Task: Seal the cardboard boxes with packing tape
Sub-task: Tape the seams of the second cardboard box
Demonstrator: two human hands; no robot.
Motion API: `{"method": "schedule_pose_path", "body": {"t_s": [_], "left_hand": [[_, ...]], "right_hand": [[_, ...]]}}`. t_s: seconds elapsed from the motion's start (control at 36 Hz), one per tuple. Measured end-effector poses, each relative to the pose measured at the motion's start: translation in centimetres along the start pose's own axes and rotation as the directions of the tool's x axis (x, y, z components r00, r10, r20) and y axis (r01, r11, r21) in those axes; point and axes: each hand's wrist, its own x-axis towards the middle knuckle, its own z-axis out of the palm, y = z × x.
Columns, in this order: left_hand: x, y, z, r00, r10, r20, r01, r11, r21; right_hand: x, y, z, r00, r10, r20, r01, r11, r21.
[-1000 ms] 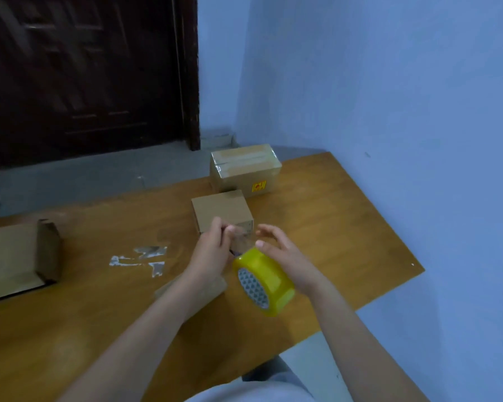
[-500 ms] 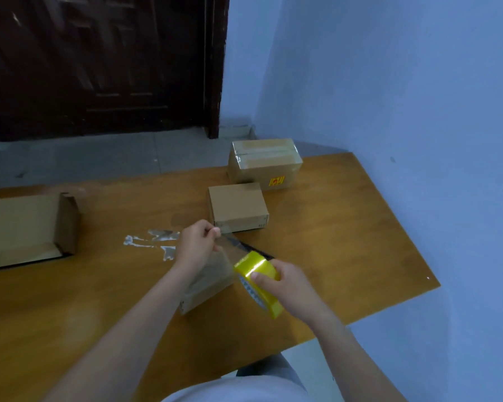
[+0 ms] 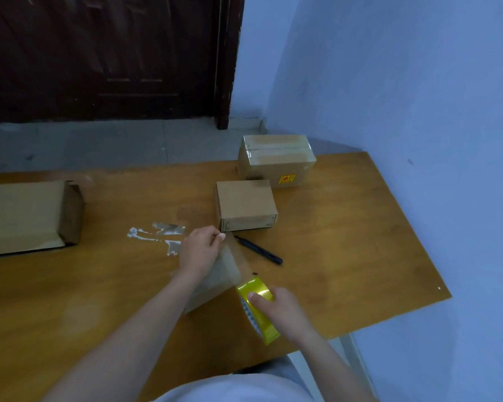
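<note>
Dim, bluish light in here; pale blue walls (image 3: 404, 82) meet in a corner ahead, a dark wooden door (image 3: 99, 53) stands at the left of it, grey floor (image 3: 99, 143) runs beneath, and the orange-brown wooden surface (image 3: 346, 227) sits against the right wall

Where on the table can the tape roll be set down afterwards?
Bare wood lies right of the black cutter, out to the table edge by the wall, and near the front left edge, below the long flat box. The middle is crowded: tape scraps, small box, both hands.
</note>
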Motion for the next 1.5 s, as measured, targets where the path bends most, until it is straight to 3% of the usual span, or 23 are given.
{"method": "schedule_pose_path", "body": {"t_s": [0.19, 0.86, 1.06, 1.31, 1.5], "left_hand": [[0.3, -0.8, 0.7, 0.998, -0.061, -0.014, 0.06, 0.995, -0.076], [0.8, -1.2, 1.0, 1.0, -0.015, 0.007, 0.015, 0.999, 0.035], [1.3, -0.9, 0.7, 0.979, -0.178, 0.099, 0.185, 0.981, -0.061], [3.2, -1.7, 0.7, 0.833, -0.434, 0.344, 0.526, 0.812, -0.25], [2.9, -0.9, 0.7, 0.821, -0.466, 0.33, 0.55, 0.802, -0.235]], "right_hand": [[0.9, 0.3, 0.0, 0.998, 0.019, 0.052, -0.023, 0.997, 0.079], [2.4, 1.9, 1.3, 0.999, -0.007, 0.05, 0.002, 0.995, 0.099], [2.6, 1.6, 1.4, 0.998, -0.005, 0.061, -0.004, 0.99, 0.14], [3.3, 1.6, 1.2, 0.996, 0.014, 0.09, -0.025, 0.992, 0.127], [3.1, 1.4, 0.9, 0.993, -0.001, 0.117, -0.013, 0.993, 0.118]]}}
